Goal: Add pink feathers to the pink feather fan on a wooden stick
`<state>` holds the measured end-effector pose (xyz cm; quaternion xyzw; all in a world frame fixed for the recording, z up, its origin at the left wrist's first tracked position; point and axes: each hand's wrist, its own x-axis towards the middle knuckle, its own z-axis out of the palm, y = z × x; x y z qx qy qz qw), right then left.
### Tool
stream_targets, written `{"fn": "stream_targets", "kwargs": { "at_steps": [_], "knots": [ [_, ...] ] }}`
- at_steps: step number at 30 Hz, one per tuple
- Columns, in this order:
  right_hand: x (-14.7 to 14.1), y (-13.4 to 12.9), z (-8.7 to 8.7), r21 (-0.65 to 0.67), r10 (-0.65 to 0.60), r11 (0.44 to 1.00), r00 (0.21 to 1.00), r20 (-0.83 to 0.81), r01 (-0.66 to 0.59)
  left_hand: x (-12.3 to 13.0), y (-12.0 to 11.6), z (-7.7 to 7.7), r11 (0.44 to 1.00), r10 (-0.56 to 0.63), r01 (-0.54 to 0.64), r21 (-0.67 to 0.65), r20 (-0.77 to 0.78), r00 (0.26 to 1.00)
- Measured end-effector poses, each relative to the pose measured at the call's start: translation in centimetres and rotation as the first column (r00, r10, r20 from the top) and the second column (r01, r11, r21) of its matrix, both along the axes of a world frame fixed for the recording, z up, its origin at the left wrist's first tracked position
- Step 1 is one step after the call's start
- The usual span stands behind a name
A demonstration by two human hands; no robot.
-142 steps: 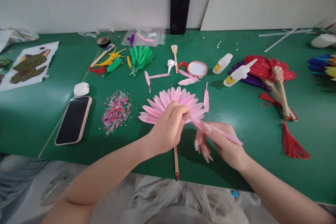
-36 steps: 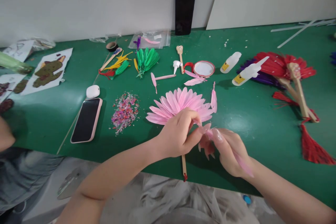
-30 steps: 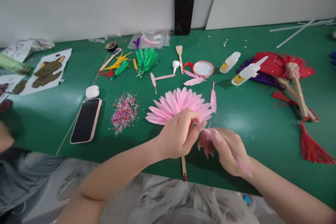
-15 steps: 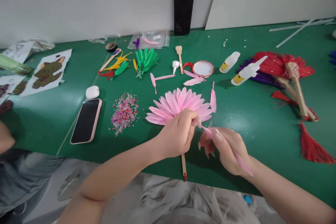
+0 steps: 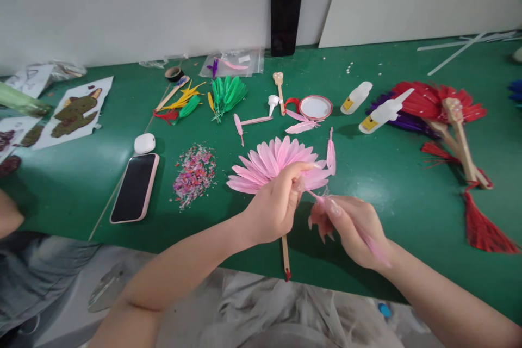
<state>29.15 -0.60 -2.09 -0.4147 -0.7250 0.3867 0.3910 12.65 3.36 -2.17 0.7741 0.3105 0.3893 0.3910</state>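
Observation:
A pink feather point(image 5: 372, 244) lies along the palm of my right hand point(image 5: 353, 228), its shaft pinched between thumb and fingers. My left hand point(image 5: 279, 204) is closed at the thin, fluffy end of that same feather, and its thumb points right. Beneath and behind my left hand spreads a pink feather fan point(image 5: 267, 159), whose wooden handle point(image 5: 285, 254) with a red cord points toward the table's front edge. Loose pink feathers point(image 5: 331, 153) lie beside and above the fan. My left hand hides the fan's centre.
On the green table point(image 5: 228, 234) are a phone point(image 5: 134, 187), coloured flakes point(image 5: 194, 174), green feathers point(image 5: 228, 95), two glue bottles point(image 5: 381, 114) and a round lid point(image 5: 315, 106). A red fan point(image 5: 428, 100) with tassels lies right. Another person's arm point(image 5: 8, 215) shows far left.
My left thumb has lifted and straightened, and that hand has shifted slightly left. The feather's thin end now shows between the hands. My right hand has barely moved.

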Motion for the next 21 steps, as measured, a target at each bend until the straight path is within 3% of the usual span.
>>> {"fn": "stream_targets", "kwargs": {
  "at_steps": [4, 9, 12, 14, 17, 21],
  "knots": [
    [0.1, 0.3, 0.2, 0.082, -0.003, 0.997, 0.998, 0.059, -0.001, -0.2, 0.1, 0.3, 1.0, -0.012, 0.013, -0.01, 0.02, 1.0],
    [0.5, 0.6, -0.3, 0.266, -0.077, 0.964, 0.982, 0.173, 0.028, -0.2, 0.3, 0.7, 0.996, 0.05, -0.049, 0.068, -0.016, 0.999],
    [0.8, 0.7, -0.4, 0.302, -0.107, 0.952, 0.973, 0.206, 0.041, -0.2, 0.6, 0.9, 0.99, 0.08, -0.076, 0.115, -0.033, 0.996],
    [0.9, 0.7, -0.2, 0.224, -0.086, 0.973, 0.983, 0.161, 0.048, -0.2, 0.7, 1.0, 0.988, 0.08, -0.077, 0.132, -0.017, 0.997],
    [1.0, 0.5, 0.3, -0.071, 0.006, 0.997, 0.999, -0.048, -0.009, -0.3, 0.8, 0.9, 0.982, 0.057, -0.06, 0.18, 0.018, 0.998],
    [1.1, 0.5, 1.1, -0.462, -0.03, 0.875, 0.936, -0.35, -0.144, -0.3, 0.9, 0.7, 0.954, 0.027, -0.04, 0.296, 0.046, 0.999]
  ]
}}
